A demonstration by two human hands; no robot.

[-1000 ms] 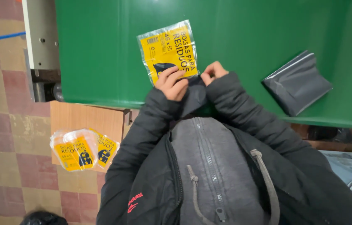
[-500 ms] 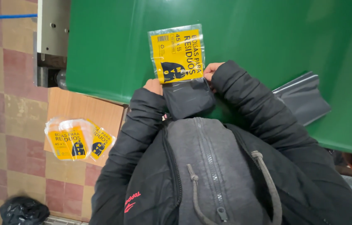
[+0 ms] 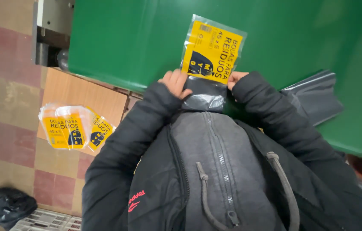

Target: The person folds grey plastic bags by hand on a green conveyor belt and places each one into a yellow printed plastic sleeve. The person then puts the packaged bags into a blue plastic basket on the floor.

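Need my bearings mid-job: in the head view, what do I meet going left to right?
Black bag on the floor → stack of yellow packets → left hand → yellow-label packet → right hand → grey folded bags.

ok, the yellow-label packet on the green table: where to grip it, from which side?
Probably by the near, lower edge of the packet, from the person's side. It lies flat, and the dark folded contents stick out there, giving an edge to pinch. Left hand and right hand already hold those two near corners.
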